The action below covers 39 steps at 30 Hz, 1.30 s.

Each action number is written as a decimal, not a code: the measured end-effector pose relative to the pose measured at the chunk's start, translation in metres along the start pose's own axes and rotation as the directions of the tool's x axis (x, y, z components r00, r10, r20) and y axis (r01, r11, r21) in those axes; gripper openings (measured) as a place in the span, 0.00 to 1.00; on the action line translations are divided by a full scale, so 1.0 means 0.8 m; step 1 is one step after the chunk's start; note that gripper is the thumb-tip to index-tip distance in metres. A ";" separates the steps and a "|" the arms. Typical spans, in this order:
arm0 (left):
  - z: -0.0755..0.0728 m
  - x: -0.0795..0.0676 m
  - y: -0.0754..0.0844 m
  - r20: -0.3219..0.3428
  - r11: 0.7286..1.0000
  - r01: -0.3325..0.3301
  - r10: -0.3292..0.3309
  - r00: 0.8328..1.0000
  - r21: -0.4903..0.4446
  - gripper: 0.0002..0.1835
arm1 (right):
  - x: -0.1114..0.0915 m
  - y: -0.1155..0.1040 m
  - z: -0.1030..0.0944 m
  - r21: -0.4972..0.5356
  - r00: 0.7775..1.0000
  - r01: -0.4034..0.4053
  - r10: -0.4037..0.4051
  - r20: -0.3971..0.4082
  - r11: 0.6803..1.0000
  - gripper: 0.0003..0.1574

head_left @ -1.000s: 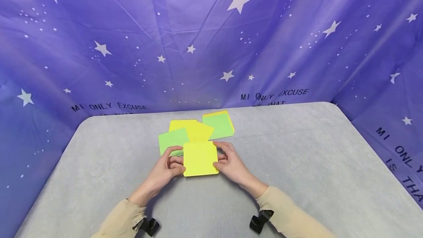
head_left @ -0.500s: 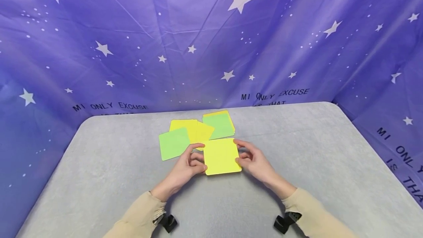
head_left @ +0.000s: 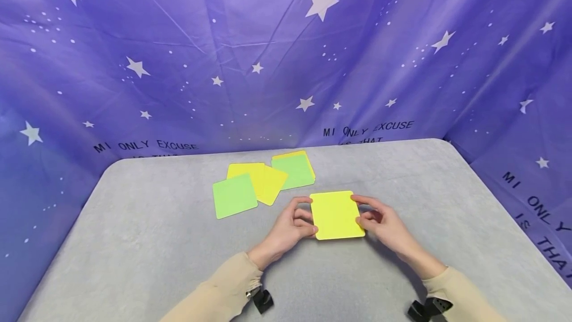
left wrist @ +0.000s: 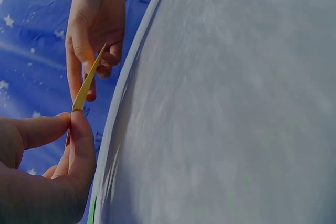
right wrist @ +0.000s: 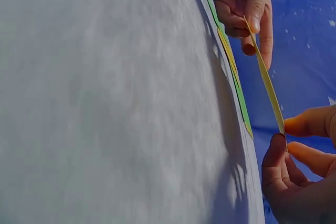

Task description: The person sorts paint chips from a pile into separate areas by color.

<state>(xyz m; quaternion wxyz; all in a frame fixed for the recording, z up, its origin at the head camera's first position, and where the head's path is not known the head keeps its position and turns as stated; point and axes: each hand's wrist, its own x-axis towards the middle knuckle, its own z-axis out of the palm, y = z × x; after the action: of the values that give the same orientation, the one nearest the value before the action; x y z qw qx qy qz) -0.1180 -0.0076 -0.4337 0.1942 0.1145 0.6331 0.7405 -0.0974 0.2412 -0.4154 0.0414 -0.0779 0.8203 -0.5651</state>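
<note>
A yellow square card [head_left: 337, 215] with rounded corners is held up between both hands, clear of the table. My left hand [head_left: 290, 225] pinches its left edge with thumb and fingers. On the opposite edge, my right hand [head_left: 388, 225] pinches it the same way. Seen nearly edge-on in the left wrist view, the card [left wrist: 86, 85] looks thin. The right wrist view shows the card [right wrist: 268, 82] as a narrow strip, slightly bowed, above the tabletop.
Behind and left of the hands, a green card [head_left: 234, 197] overlaps yellow cards [head_left: 270, 185] on the grey table [head_left: 134, 242]. Beside them another green card [head_left: 292, 170] lies over yellow ones. A purple star-patterned curtain [head_left: 268, 29] stands behind the table.
Both hands have carried the yellow card to the right, away from the front of the other cards. The left green card and yellow cards it had overlapped now show fully. The lying cards stay put.
</note>
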 end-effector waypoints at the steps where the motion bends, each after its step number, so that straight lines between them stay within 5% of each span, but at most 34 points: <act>1: 0.005 0.002 0.000 -0.001 1.000 0.003 -0.003 1.000 -0.001 0.32 | -0.002 0.002 -0.005 -0.005 1.000 -0.002 0.002 -0.003 1.000 0.31; 7: 0.033 0.016 0.003 0.008 0.999 0.016 -0.016 1.000 0.036 0.32 | -0.012 0.014 -0.032 -0.041 0.999 -0.029 0.028 -0.017 0.999 0.30; 16: 0.067 0.053 -0.011 0.021 0.973 -0.026 0.022 1.000 0.230 0.30 | -0.016 0.034 -0.064 -0.114 0.998 -0.035 0.028 -0.059 0.993 0.30; 24: 0.107 0.068 -0.018 -0.028 0.965 0.062 -0.057 0.998 0.255 0.29 | -0.014 0.045 -0.084 -0.266 0.996 -0.078 0.063 -0.065 0.961 0.31; 39: 0.111 0.073 -0.014 -0.038 0.885 0.034 -0.018 0.999 0.465 0.25 | -0.007 0.038 -0.081 -0.525 0.999 -0.012 -0.017 -0.051 0.851 0.26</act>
<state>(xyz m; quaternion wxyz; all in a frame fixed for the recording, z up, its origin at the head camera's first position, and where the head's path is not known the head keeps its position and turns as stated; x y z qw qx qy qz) -0.1319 0.0981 -0.4341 0.1605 0.1370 0.7968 0.5661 -0.1046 0.3122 -0.4209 -0.0043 -0.0719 0.9441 -0.3216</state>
